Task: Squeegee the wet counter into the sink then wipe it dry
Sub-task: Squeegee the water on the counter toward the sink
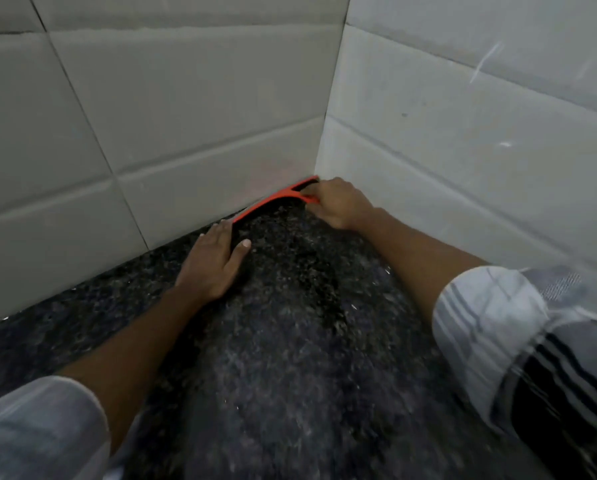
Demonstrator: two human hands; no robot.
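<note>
Orange squeegee (272,200), seemingly right-hand-gripped (338,206)

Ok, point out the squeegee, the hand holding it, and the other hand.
orange squeegee (271,201): head view, on the orange blade bar along the wall.
right hand (342,204): head view, on the back of the hand gripping the handle.
left hand (212,259): head view, on the back of the hand, flat on the counter.

Your surface (290,341) is dark speckled stone with a wet sheen. The squeegee (272,200) you hold looks like smooth orange plastic. Your walls (186,116) are pale, smooth tile; your sleeves (491,317) striped cloth.
</note>
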